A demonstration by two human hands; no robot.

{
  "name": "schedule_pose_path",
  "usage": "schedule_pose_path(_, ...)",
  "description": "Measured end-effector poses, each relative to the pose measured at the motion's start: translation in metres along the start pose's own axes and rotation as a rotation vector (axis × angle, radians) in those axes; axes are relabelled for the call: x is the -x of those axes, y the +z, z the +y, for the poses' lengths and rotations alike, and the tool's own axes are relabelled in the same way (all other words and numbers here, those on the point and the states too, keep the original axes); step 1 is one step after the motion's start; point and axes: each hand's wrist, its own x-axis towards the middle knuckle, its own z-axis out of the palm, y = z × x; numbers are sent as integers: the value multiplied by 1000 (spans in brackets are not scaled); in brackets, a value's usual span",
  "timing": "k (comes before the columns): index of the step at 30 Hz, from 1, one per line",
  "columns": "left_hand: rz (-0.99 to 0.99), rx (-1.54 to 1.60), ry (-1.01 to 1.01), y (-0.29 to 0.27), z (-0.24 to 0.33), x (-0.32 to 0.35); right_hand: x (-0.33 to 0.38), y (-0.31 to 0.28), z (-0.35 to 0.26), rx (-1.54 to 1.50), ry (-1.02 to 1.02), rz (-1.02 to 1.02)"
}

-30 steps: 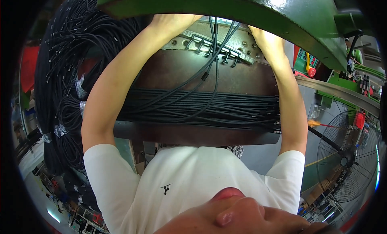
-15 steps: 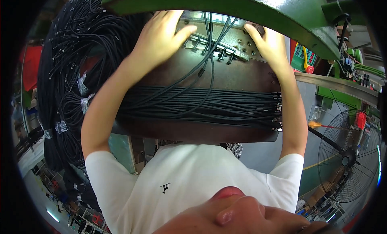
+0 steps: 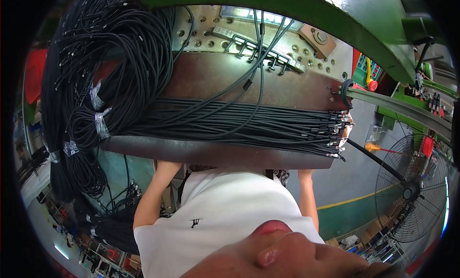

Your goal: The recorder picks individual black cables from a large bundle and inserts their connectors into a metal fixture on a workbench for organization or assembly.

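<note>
My left forearm [image 3: 154, 194] runs up to the near edge of the brown board [image 3: 215, 156], where the hand disappears beneath it. My right forearm [image 3: 308, 196] does likewise farther right, so the fingers of both hands are hidden. On the board lies a wide row of black cables [image 3: 230, 122], their connector ends [image 3: 338, 134] gathered at the right edge. A few cables rise from the row across a metal bar fixture [image 3: 258, 50] with several black clamp pins. That bar rests on a drilled steel plate [image 3: 203, 31].
Tied bundles of black cable [image 3: 100, 53] hang at the left. A green machine frame [image 3: 306, 10] arches over the far side. A bolted clamp block [image 3: 317, 40], a red button [image 3: 372, 85], a rail [image 3: 393, 101] and a standing fan [image 3: 411, 189] are on the right.
Both hands have left the far steel plate and come back toward my body, under the board's near edge. The plate, its clamp block and the bar fixture are now more exposed.
</note>
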Motion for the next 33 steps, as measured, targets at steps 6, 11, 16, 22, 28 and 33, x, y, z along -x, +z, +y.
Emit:
schedule_pose_path(6,20,45,-35,3,1,-6,-16,3,-22,-4,-108,192)
schedule_pose_path(11,90,-114,91,10,-4,-6,-28,1,-39,68,-182,263)
schedule_pose_path(16,-5,-99,21,14,-10,-7,-32,4,-42,67,-232,331)
schedule_pose_path(22,22,-306,73,8,7,-13,-29,-3,-32,87,-208,313)
schedule_pose_path(28,-725,382,227,-78,85,-28,-62,-117,-77,18,-151,777)
schedule_pose_path(33,-336,631,632,-90,160,-81,-139,-113,-245,361,-658,224)
